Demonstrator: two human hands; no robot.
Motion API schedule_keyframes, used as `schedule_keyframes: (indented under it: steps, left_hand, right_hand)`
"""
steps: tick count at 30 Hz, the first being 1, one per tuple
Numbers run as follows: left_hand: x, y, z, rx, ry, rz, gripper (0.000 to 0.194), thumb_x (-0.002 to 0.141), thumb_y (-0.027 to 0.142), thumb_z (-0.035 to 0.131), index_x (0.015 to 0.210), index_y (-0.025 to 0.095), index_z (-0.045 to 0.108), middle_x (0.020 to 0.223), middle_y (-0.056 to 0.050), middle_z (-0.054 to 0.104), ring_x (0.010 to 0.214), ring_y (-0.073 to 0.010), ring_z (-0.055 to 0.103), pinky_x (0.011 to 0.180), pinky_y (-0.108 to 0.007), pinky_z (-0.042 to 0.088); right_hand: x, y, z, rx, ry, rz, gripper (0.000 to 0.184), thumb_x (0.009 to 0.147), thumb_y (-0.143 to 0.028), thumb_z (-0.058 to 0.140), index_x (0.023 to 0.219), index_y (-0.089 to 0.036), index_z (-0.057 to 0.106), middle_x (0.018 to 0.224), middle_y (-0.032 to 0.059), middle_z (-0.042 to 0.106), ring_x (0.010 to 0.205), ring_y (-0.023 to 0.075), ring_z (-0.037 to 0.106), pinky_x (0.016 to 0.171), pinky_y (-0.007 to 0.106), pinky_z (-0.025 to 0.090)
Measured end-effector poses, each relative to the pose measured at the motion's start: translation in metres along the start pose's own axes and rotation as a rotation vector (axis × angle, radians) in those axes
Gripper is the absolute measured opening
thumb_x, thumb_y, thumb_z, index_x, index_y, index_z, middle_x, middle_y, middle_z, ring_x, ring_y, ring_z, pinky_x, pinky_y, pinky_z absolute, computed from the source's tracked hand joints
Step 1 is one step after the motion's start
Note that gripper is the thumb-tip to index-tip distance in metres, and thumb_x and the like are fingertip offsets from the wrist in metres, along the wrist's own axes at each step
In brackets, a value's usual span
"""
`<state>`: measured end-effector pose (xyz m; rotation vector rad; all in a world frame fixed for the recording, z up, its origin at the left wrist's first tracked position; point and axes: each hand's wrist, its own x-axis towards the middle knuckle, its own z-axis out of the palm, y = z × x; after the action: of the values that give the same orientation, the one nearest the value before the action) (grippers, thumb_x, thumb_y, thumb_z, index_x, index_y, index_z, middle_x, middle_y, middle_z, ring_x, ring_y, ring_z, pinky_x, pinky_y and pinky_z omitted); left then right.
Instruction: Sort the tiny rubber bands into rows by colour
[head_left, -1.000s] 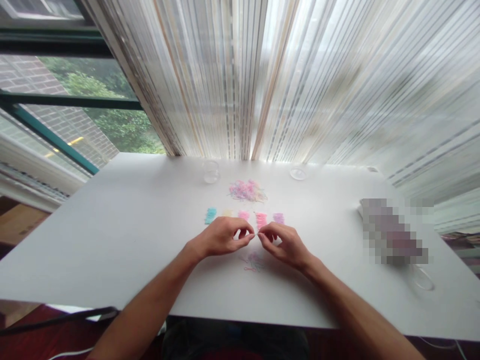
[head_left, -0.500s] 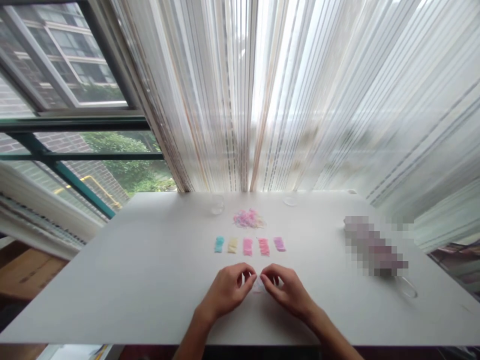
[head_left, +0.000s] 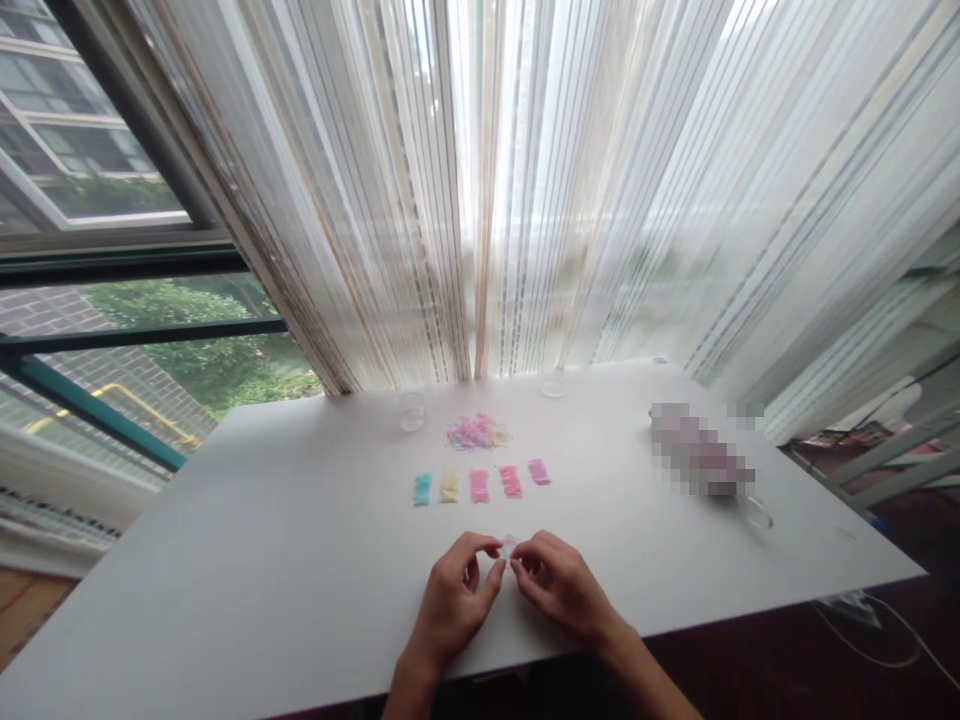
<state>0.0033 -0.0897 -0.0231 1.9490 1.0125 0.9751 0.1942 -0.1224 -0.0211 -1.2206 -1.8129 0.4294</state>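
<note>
Between my fingertips is a small pale, translucent piece (head_left: 508, 545) with a faint pinkish tint; its exact kind is too small to make out. My left hand (head_left: 459, 592) pinches it from the left, thumb and index finger nearly together. From the other side my right hand (head_left: 561, 583) pinches it too, its fingertips almost touching the left ones. Just beyond the hands lies a row of small flat bundles: teal (head_left: 422, 489), yellow (head_left: 448, 488), pink (head_left: 479, 486), coral pink (head_left: 510, 482) and purple (head_left: 538, 472). Behind them sits a loose pile of thin pastel strips (head_left: 477, 432).
The white table (head_left: 300, 560) stands against striped sheer curtains (head_left: 510, 200). A clear cup (head_left: 411, 412) is at the back left of the pile, a clear round lid (head_left: 553, 387) at the back right. Rightward lies a blurred-out pinkish object (head_left: 701, 450) with a loop (head_left: 759, 513).
The view has turned to the right and tilted. Both hands stay close together; the pale piece now shows raised between the fingertips, where before pale bits showed beneath them.
</note>
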Motion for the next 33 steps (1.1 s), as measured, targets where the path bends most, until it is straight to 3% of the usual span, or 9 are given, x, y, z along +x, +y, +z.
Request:
schedule_keyframes:
  steps: [10,22,28,33]
  left_hand:
    - [-0.0016,0.0012,0.0003,0.032,-0.008,0.004,0.016,0.097,0.030,0.059,0.099,0.019,0.071,0.089,-0.004,0.072,0.056,-0.0094,0.050,0.055,-0.020,0.046]
    - [-0.0007,0.0005,0.0008,0.011,-0.009,-0.068,0.012,0.095,0.029,0.061,0.095,0.019,0.068,0.087,-0.003,0.069,0.055,-0.0086,0.048,0.053,-0.020,0.044]
    - [-0.0007,0.0010,0.0010,0.025,0.001,-0.057,0.011,0.095,0.027,0.060,0.095,0.019,0.067,0.084,-0.003,0.067,0.055,-0.0087,0.048,0.053,-0.019,0.043]
    - [-0.0013,0.0014,0.0002,0.044,-0.007,-0.059,0.014,0.096,0.031,0.059,0.095,0.019,0.067,0.085,-0.003,0.068,0.056,-0.0092,0.048,0.054,-0.020,0.044]
  right_hand:
    - [0.0019,0.0000,-0.0011,0.005,0.000,-0.031,0.009,0.094,-0.016,0.057,0.095,-0.021,0.065,0.074,0.0006,0.061,0.066,0.0145,0.060,0.063,0.024,0.049]
    - [0.0024,-0.0005,-0.0041,0.025,0.023,0.033,0.010,0.094,-0.017,0.055,0.091,-0.021,0.063,0.071,0.0001,0.060,0.064,0.0139,0.058,0.061,0.025,0.049]
    - [0.0020,0.0011,-0.0046,0.078,0.008,0.017,0.012,0.092,-0.019,0.061,0.103,-0.021,0.066,0.074,0.0003,0.063,0.066,0.0138,0.060,0.064,0.024,0.051]
    - [0.0029,-0.0013,-0.0052,0.075,0.016,0.051,0.010,0.096,-0.020,0.057,0.095,-0.021,0.067,0.073,0.0008,0.063,0.063,0.0131,0.060,0.063,0.023,0.052]
